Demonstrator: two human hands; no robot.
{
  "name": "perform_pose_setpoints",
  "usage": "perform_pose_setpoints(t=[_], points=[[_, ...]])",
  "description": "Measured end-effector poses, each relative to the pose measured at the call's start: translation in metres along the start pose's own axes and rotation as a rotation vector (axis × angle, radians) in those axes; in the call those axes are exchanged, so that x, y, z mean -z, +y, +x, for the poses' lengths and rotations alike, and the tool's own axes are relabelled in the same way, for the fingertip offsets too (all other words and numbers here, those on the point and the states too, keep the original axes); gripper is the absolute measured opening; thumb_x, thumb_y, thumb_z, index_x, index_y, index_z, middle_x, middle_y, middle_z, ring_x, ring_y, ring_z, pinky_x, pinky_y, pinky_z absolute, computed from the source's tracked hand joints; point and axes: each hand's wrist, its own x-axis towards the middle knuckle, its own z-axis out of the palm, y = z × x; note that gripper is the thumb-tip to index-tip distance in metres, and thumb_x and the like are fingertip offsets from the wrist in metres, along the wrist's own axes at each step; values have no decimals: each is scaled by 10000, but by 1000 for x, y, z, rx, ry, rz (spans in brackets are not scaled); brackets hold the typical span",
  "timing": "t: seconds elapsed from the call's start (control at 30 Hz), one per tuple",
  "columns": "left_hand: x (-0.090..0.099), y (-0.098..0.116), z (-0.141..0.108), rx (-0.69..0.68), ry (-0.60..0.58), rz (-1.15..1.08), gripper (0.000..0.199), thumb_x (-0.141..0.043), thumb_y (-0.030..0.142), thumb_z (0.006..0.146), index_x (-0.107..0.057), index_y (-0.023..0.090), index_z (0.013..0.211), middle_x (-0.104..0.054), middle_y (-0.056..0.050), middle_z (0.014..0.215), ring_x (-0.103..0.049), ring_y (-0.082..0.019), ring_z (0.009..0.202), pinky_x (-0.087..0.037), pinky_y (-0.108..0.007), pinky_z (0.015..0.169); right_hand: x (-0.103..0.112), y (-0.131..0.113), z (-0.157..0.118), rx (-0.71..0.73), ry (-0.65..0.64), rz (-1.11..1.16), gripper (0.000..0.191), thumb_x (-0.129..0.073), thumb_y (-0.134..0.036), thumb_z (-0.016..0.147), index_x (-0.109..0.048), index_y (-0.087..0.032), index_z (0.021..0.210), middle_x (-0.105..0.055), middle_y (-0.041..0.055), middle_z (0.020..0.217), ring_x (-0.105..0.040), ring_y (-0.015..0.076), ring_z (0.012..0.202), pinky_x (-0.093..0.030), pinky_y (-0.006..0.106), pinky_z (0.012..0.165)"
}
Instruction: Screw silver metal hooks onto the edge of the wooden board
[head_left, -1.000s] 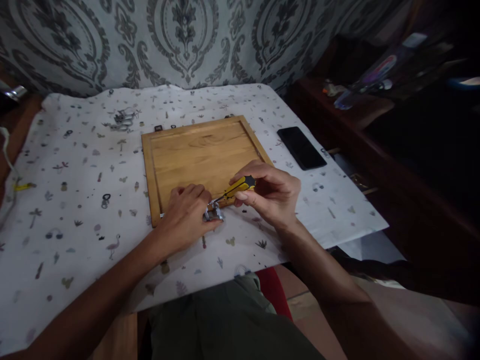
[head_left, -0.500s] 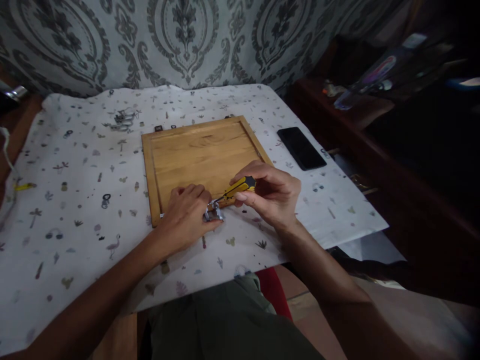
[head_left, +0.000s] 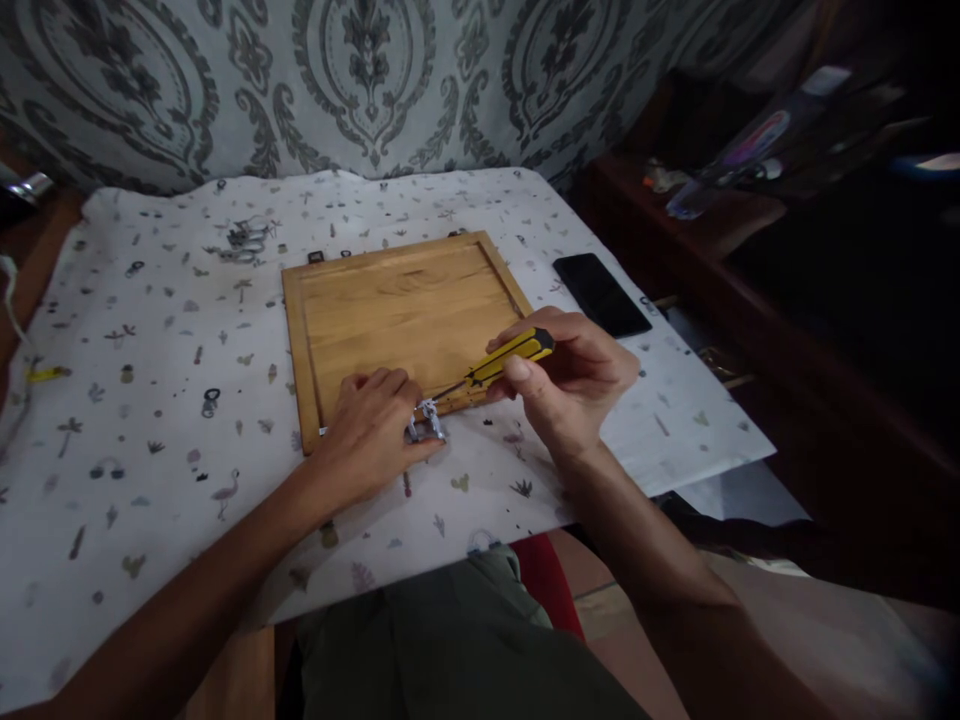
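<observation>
A wooden panel with a raised frame (head_left: 405, 310) lies on the patterned white cloth. At its near edge is a small metal hinge (head_left: 427, 422). My left hand (head_left: 373, 430) rests over that edge, its fingers closed on the hinge, thumb along the hinge's near side. Between the thumb and fingers of my right hand (head_left: 574, 385) is a yellow and black screwdriver (head_left: 517, 358). Its thin shaft points down and left, with the tip close to the hinge; whether they touch is too small to tell.
A black phone (head_left: 602, 295) lies right of the panel. Several metal hinges (head_left: 247, 238) sit at the back left of the cloth (head_left: 172, 350). A yellow object (head_left: 48, 374) is at the left. A plastic bottle (head_left: 739, 150) lies at the back right.
My right hand has moved right and slightly up with the screwdriver, showing more of its shaft. My left hand and the panel are where they were.
</observation>
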Motion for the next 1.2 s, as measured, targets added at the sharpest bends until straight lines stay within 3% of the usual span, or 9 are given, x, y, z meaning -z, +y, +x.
perform_pose_setpoints(t=[0.93, 1.1, 1.2], points=[[-1, -1, 0, -17, -4, 14, 315, -778, 417, 874, -681, 153, 1015, -690, -88, 1042, -648, -315, 1027, -468, -496, 943, -3, 3, 1, -105, -143, 11, 177, -878, -262, 786, -733, -211, 873, -739, -10, 821, -657, 91, 612, -570, 183, 490], [-1, 0, 0, -11, -1, 9, 327, -787, 415, 861, -683, 150, 1020, -692, -86, 1037, -650, -323, 1042, -469, -494, 949, -3, -1, 0, -229, -174, 61, 224, -884, -310, 781, -698, -199, 840, -775, -2, 832, -644, 71, 519, -547, 166, 434], [-1, 0, 1, -11, 1, 7, 317, -778, 407, 864, -682, 151, 1023, -691, -85, 1039, -649, -325, 1045, -470, -496, 948, -3, -2, -1, -264, -178, 112, 259, -890, -348, 773, -715, -196, 887, -769, 3, 836, -716, 104, 620, -575, 162, 451]])
